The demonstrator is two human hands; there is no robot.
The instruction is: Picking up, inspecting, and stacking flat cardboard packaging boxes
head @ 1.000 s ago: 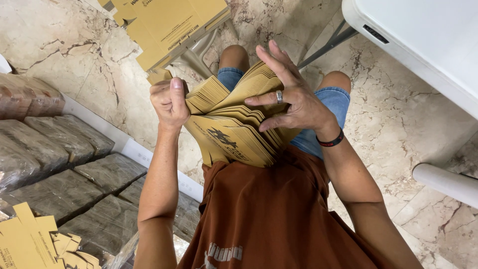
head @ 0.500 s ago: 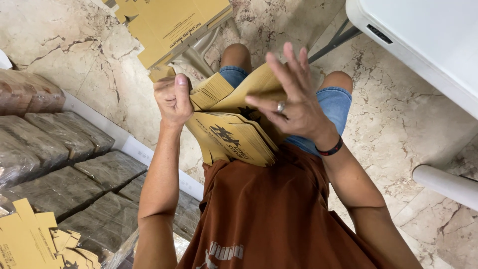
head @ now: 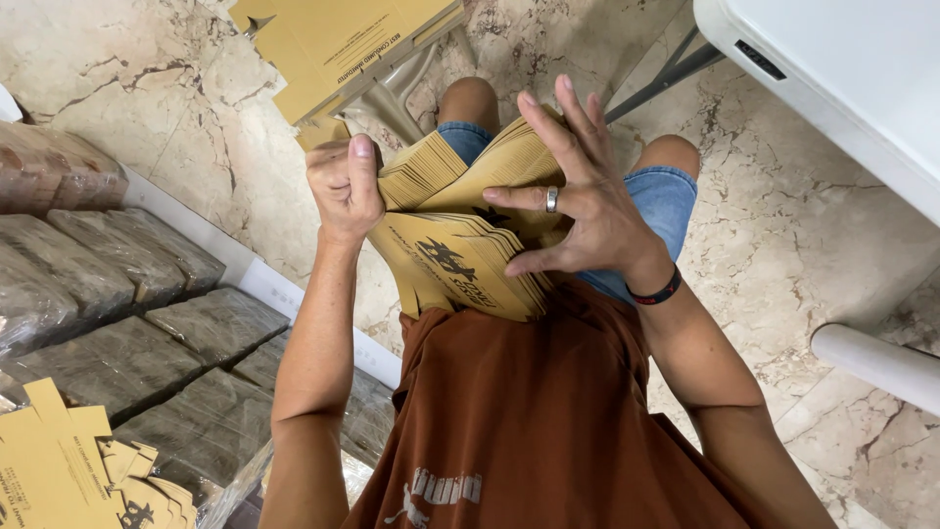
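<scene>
Fingers [head: 573,137] of two hands on one stack of flat cardboard sheets [head: 460,260].

There is just one view, from a camera on the person's head. It looks straight down the body, so the brown shirt [head: 548,421] fills the bottom and the knees sit past the hands. It is very close: the left hand [head: 345,186] and right hand [head: 578,211] are in the middle, gripping a stack of tan cards [head: 460,260]. The marble floor [head: 783,235] lies far below the hands
</scene>
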